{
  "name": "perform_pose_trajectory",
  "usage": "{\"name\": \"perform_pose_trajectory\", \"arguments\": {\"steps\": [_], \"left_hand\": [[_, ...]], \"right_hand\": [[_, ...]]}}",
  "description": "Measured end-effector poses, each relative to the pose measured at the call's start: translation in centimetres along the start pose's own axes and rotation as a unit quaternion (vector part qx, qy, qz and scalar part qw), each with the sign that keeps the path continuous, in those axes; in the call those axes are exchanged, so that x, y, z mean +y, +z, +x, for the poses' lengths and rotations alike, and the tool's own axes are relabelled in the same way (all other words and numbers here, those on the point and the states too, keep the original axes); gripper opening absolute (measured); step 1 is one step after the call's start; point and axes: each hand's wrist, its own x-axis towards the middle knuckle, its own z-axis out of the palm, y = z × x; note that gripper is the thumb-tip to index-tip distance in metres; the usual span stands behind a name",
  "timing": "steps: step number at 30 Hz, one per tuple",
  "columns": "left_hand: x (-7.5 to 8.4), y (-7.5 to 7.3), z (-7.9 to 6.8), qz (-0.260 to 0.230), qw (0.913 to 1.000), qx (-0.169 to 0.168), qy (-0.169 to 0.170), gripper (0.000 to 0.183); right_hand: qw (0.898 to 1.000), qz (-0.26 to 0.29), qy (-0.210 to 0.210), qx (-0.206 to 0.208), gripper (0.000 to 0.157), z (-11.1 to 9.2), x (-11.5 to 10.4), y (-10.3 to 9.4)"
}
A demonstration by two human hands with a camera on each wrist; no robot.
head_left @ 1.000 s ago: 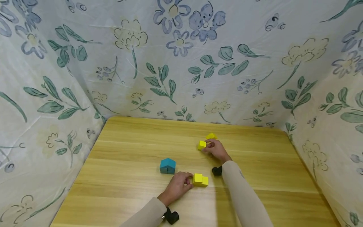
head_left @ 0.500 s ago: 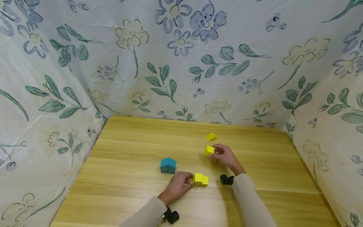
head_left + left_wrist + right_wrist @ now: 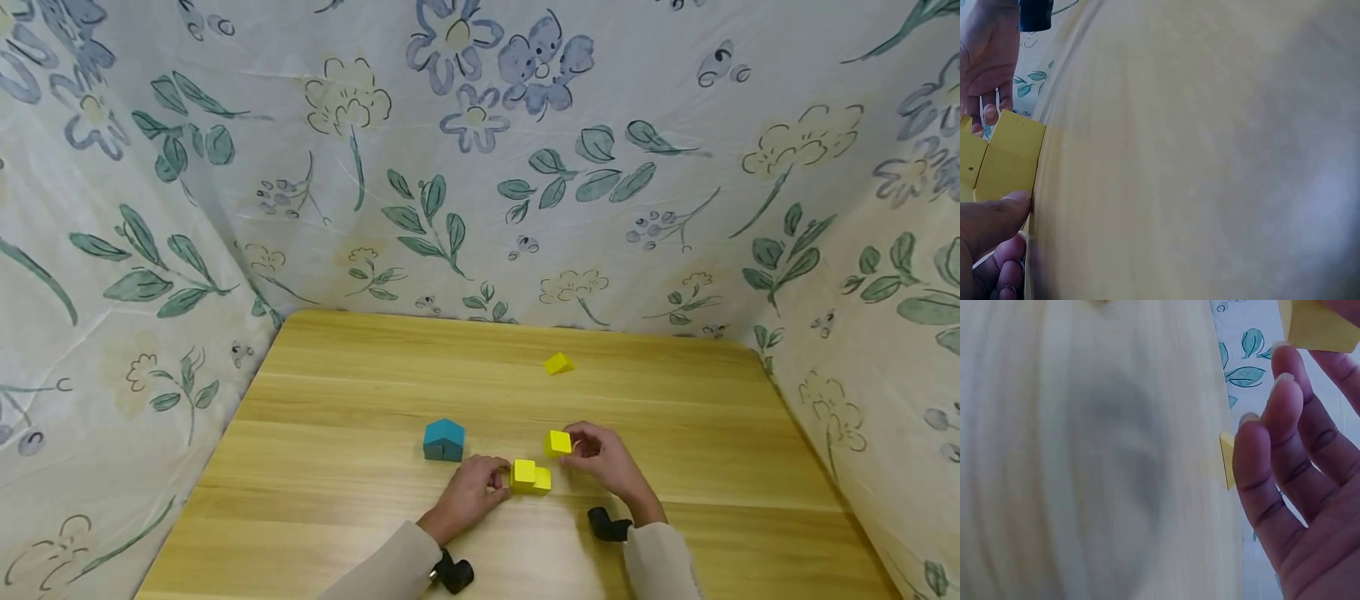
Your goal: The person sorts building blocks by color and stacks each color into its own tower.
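In the head view my left hand (image 3: 468,493) is at the left side of two yellow blocks on the table, a taller one (image 3: 522,473) with a lower one (image 3: 542,481) against its right. Its thumb and fingers hold the taller block, with the thumb on its edge in the left wrist view. My right hand (image 3: 609,462) pinches a yellow cube (image 3: 557,443) above the table, just behind and right of the pair. In the right wrist view that cube shows only partly at the top corner; the other fingers (image 3: 1285,409) are bent loosely below it.
A yellow triangular block (image 3: 559,364) lies toward the back of the wooden table (image 3: 337,375). Left of the pair stands a small blue house-shaped stack (image 3: 444,440). Floral cloth (image 3: 480,167) walls in the back and both sides.
My right hand has carried the yellow cube from beside the triangular block toward me and slightly right, close to the pair. The left hand has stayed in place.
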Motion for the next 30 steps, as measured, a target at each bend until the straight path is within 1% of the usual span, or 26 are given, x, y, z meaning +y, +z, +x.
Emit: {"name": "perform_pose_trajectory", "arguments": {"steps": [7, 11, 16, 20, 25, 30], "left_hand": [[0.0, 0.0, 0.0, 0.005, 1.0, 0.006, 0.005, 0.034], [0.0, 0.0, -0.1, 0.007, 0.9999, 0.01, 0.011, 0.034], [0.0, 0.0, -0.1, 0.005, 0.9998, 0.01, 0.015, 0.033], [0.0, 0.0, -0.1, 0.001, 0.9998, 0.009, 0.016, 0.033], [0.0, 0.0, -0.1, -0.001, 0.9998, 0.008, 0.015, 0.032], [0.1, 0.0, -0.1, 0.001, 0.9999, 0.006, 0.013, 0.032]], "right_hand": [[1.0, 0.004, 0.013, 0.007, 0.036, -1.5, 0.2, 1.1], [0.999, 0.007, 0.032, 0.019, 0.036, -2.1, 0.4, 1.8], [0.999, 0.008, 0.044, 0.027, 0.037, -2.6, 0.5, 2.4], [0.999, 0.002, 0.048, 0.026, 0.037, -2.8, 0.6, 2.8], [0.999, 0.001, 0.035, 0.022, 0.036, -3.0, 0.8, 3.2], [0.999, 0.005, 0.03, 0.012, 0.034, -3.4, -1.6, 3.0]]}}
